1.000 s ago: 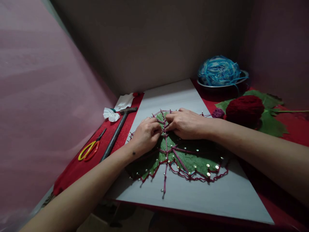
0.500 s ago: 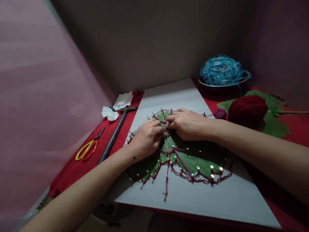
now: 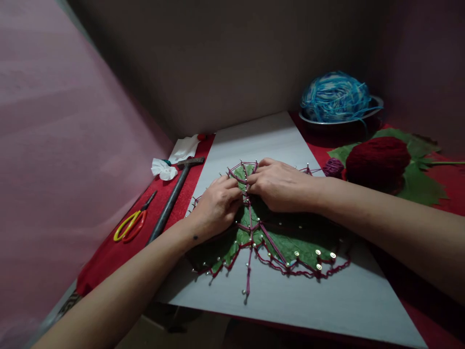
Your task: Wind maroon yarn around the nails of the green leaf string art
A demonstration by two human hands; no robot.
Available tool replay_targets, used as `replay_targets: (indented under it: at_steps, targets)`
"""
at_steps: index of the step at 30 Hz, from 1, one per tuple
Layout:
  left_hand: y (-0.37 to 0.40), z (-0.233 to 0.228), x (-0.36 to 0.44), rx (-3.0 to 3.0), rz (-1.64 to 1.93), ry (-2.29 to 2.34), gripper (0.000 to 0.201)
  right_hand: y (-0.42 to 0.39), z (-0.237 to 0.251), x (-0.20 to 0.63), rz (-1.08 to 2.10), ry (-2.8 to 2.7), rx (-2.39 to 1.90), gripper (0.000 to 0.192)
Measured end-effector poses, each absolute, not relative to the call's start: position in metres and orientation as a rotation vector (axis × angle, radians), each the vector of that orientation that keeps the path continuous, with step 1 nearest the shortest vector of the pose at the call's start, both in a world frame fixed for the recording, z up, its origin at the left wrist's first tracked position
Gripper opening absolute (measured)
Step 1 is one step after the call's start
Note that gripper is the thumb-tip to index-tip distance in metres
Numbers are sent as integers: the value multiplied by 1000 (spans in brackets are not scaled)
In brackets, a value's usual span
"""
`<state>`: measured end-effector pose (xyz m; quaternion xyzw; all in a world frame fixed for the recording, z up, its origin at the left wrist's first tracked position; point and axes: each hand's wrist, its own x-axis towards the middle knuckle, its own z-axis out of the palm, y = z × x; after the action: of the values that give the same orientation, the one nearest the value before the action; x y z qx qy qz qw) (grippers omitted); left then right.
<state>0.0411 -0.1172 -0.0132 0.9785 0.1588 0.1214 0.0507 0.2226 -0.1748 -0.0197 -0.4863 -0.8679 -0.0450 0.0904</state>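
A green leaf (image 3: 298,240) lies on a white board (image 3: 257,133), ringed by several nails with dark red yarn (image 3: 276,264) around its lower edge. Purple yarn (image 3: 250,213) runs along the leaf's midrib and out to side nails. My left hand (image 3: 220,201) is closed at the upper left of the midrib, fingertips pinched by the yarn. Just across from it, my right hand (image 3: 276,186) pinches at the same nails. The fingers partly hide the strand between them. A thin purple strand leads right to a small purple yarn ball (image 3: 332,167).
Right of the board lie a dark red yarn ball (image 3: 378,157) on a loose leaf (image 3: 423,184) and blue yarn (image 3: 334,99) in a metal bowl (image 3: 327,120). On the left are a hammer (image 3: 170,203), scissors (image 3: 132,225) and crumpled white tissue (image 3: 164,169) on red cloth.
The view has shifted slightly. Both hands stay at the upper midrib, fingers still pinched, with only small finger movement.
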Motion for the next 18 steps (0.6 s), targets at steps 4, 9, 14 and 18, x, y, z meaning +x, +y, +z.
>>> replay_targets:
  at_steps: [4, 9, 14, 18]
  targets:
    - [-119, -13, 40, 2982, 364, 483, 21, -173, -20, 223, -127, -2567, -1456, 21]
    - [-113, -6, 43, 2860, 443, 658, 18, -171, -22, 227, -93, -2596, -1400, 22]
    - [-101, -6, 55, 2922, 407, 814, 19, -171, -24, 227, -91, -2608, -1380, 22]
    - [-98, -11, 65, 3079, 478, 784, 20, -171, -25, 227, -95, -2581, -1385, 22]
